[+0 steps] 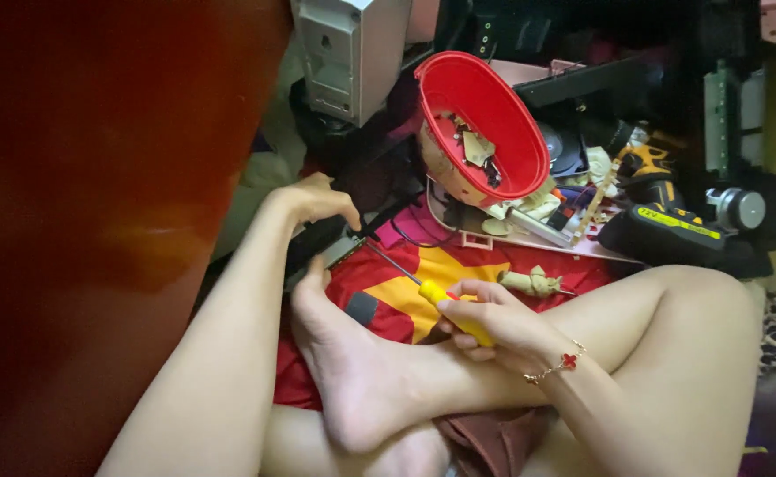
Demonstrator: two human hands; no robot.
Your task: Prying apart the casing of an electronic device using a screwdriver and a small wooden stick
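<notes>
The screwdriver (pixel 423 287) has a yellow handle and a thin metal shaft. It lies slanted, with the tip up-left at a small dark device (pixel 326 243) on the red cloth.

A red bowl (pixel 494 124) stands tilted on its side beyond the red and yellow cloth (pixel 423 283), with small scraps and parts lying inside it. Just to its left rises a grey boxy casing (pixel 348 53). To the right of the bowl a yellow and black power drill (pixel 670 225) lies among a heap of cables and small parts, near a white tray (pixel 529 234). A small beige lump (pixel 534 283), perhaps putty, rests on the cloth. A large red-brown surface (pixel 97 177) fills the left.
</notes>
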